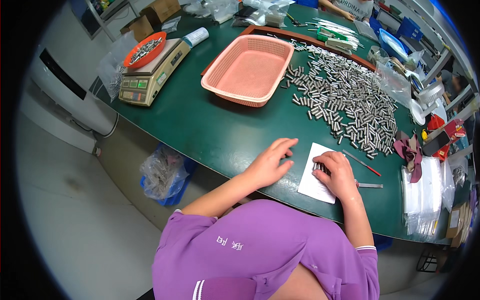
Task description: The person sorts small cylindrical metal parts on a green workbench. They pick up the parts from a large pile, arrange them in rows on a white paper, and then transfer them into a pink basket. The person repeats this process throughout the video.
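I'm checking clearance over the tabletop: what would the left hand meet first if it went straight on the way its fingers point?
The left hand would probably meet the near edge of the metal pins, past some green tabletop; its height is unclear, so it might pass above.

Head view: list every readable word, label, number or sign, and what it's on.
Wording not copied here; locations only.
Purple shirt: white embroidered characters on it.
Co-worker's pale shirt: dark printed letters.
Scale: green-lit display and keypad, digits too small to read.
White sheet under the right hand: any print too faint to read.
White cylinder: markings too small to read.
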The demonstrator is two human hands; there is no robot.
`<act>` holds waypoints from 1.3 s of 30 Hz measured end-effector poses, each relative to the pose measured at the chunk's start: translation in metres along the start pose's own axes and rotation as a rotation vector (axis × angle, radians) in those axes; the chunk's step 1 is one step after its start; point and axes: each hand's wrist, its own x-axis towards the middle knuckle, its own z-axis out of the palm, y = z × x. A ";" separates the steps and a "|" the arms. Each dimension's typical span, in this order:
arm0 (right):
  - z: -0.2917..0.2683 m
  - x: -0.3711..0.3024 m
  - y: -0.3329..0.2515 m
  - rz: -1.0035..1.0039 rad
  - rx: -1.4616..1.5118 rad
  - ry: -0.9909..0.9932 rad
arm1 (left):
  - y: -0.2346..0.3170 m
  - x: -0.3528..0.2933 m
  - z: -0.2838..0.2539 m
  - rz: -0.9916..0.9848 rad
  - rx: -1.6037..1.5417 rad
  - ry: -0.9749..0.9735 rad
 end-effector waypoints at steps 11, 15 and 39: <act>-0.004 0.002 -0.002 -0.004 -0.013 -0.003 | -0.013 -0.018 -0.021 -0.039 -0.026 0.131; -0.005 0.001 -0.002 -0.001 -0.010 -0.011 | -0.017 -0.019 -0.017 0.065 0.107 0.154; -0.007 0.002 -0.006 -0.048 -0.022 -0.032 | -0.064 -0.053 -0.079 -0.013 0.046 0.721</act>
